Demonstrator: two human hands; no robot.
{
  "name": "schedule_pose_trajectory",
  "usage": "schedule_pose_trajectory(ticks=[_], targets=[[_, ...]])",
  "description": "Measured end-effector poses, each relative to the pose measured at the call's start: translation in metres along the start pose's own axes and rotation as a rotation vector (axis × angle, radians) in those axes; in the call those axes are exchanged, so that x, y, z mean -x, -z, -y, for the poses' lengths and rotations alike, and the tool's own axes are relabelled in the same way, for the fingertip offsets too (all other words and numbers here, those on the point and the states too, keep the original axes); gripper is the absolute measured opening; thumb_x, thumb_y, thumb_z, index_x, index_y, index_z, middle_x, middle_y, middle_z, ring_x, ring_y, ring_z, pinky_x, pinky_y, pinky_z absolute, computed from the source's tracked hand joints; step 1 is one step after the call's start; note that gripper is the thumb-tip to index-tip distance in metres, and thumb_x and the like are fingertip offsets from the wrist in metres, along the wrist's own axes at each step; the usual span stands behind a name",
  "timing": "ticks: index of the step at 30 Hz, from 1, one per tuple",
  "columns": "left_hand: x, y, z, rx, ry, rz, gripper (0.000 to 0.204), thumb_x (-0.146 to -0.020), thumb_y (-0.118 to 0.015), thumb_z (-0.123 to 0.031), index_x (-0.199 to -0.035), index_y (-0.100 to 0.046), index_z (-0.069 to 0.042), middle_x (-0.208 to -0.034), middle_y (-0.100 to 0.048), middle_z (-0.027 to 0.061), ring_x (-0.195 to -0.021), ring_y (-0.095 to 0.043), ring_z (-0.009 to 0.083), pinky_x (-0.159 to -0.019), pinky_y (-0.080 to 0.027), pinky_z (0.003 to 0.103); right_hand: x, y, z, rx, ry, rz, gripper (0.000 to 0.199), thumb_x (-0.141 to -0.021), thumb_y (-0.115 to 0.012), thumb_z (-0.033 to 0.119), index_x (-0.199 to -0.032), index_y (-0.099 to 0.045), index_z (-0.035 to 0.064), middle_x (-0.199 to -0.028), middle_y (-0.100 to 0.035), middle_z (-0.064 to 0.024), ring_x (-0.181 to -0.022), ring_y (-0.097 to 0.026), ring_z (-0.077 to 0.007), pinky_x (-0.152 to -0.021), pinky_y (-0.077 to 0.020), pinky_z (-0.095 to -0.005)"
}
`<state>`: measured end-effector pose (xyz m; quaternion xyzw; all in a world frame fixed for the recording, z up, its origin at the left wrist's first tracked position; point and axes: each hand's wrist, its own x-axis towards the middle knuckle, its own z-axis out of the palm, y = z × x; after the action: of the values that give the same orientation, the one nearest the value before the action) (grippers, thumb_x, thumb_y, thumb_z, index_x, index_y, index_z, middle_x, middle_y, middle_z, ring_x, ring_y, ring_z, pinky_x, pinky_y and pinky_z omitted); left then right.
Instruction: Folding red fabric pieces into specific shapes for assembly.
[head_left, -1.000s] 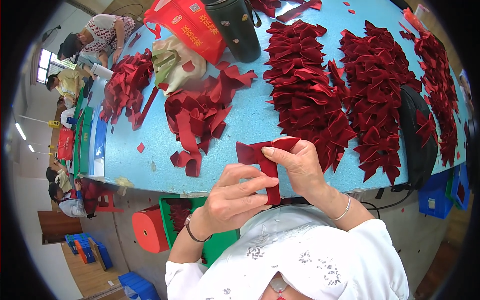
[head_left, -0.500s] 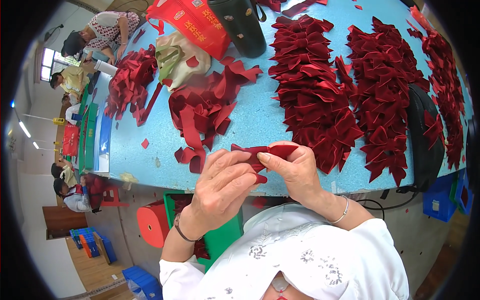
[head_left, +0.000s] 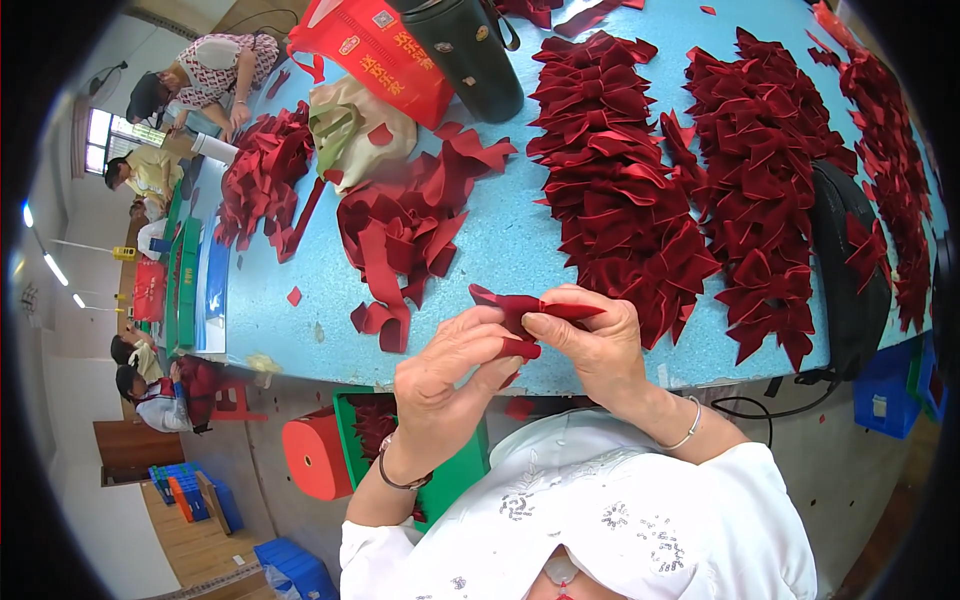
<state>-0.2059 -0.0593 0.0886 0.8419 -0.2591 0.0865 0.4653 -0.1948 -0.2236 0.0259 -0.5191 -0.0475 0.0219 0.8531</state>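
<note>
Between my two hands, above the table's near edge, is a dark red velvet ribbon bow [head_left: 515, 308]. My left hand [head_left: 450, 375] is closed on its left part, with a ribbon end poking out between the fingers. The thumb and fingers of my right hand [head_left: 595, 345] pinch the bow at its middle and right loop. Just beyond my hands, loose red ribbon strips [head_left: 395, 235] lie in a tangled heap. Finished-looking bows [head_left: 610, 170] stand packed in a long row at the right, with a second row of bows [head_left: 760, 180] beside it.
On the blue table [head_left: 490, 245] stand a dark flask [head_left: 465, 60], a red bag [head_left: 370, 50] and a cream cloth bag [head_left: 365, 125]. A black bag [head_left: 845, 270] lies at the right edge. Below are a green crate [head_left: 450, 480] and a red roll [head_left: 315, 458]. A co-worker [head_left: 215, 75] works at the far left.
My left hand has shifted slightly right and lower, its fingers drawn in around the ribbon. The bow has turned a little, its left loop now more raised. My right hand keeps its pinch.
</note>
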Motion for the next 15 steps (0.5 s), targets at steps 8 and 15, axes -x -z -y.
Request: schedule_pose_trajectory(ticks=[8, 15], targets=[[0.003, 0.003, -0.002, 0.381, 0.25, -0.064, 0.019, -0.078, -0.069, 0.006, -0.098, -0.068, 0.006, -0.098, -0.068, 0.0134, -0.093, -0.063, 0.0194, -0.083, -0.048, 0.031, 0.0, 0.013, 0.004, -0.059, -0.029, 0.134, 0.018, -0.088, -0.065, 0.009, -0.098, -0.065, -0.0068, -0.09, -0.064, -0.0065, -0.081, -0.058, -0.0096, -0.069, -0.0474, -0.0223], [0.006, 0.007, -0.003, 0.742, 0.463, -0.124, 0.023, -0.084, -0.066, 0.0, -0.107, -0.066, 0.006, -0.102, -0.068, 0.0129, -0.091, -0.063, 0.0143, -0.083, -0.049, 0.026, 0.002, 0.017, 0.002, -0.227, -0.05, 0.206, 0.021, -0.088, -0.063, 0.005, -0.105, -0.063, -0.0075, -0.098, -0.063, -0.0109, -0.084, -0.059, -0.0126, -0.077, -0.0484, -0.0246]])
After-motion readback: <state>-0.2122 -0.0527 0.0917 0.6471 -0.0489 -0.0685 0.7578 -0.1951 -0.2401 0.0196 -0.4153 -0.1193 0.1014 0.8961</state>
